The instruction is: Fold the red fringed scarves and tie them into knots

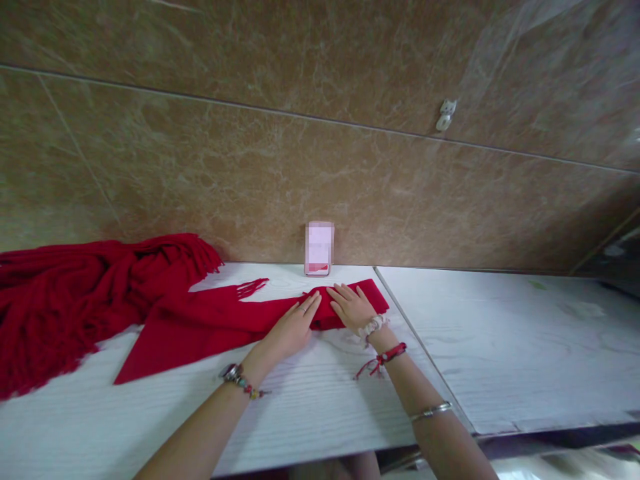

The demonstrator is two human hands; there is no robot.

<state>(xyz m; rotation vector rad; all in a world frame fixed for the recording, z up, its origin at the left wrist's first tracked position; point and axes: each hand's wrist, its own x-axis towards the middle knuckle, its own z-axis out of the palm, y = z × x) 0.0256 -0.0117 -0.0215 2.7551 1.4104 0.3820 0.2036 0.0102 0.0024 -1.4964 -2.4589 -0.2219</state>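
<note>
White table (310, 413) holds a red scarf (215, 320), left hand (293, 328) and right hand (353, 308) flat on it, grip released; card (319, 248) unreadable.

This is a plain room indoors, maybe in a home or a small workroom; I cannot tell which. The wall (280, 173) is made of big shiny brown stone tiles, with a small white hook (446, 115) on it. A white bench (310, 407) stands against it, with a second bench (510, 333) just beside. A red scarf (210, 323) and a red heap (60, 300) lie on the first.
</note>
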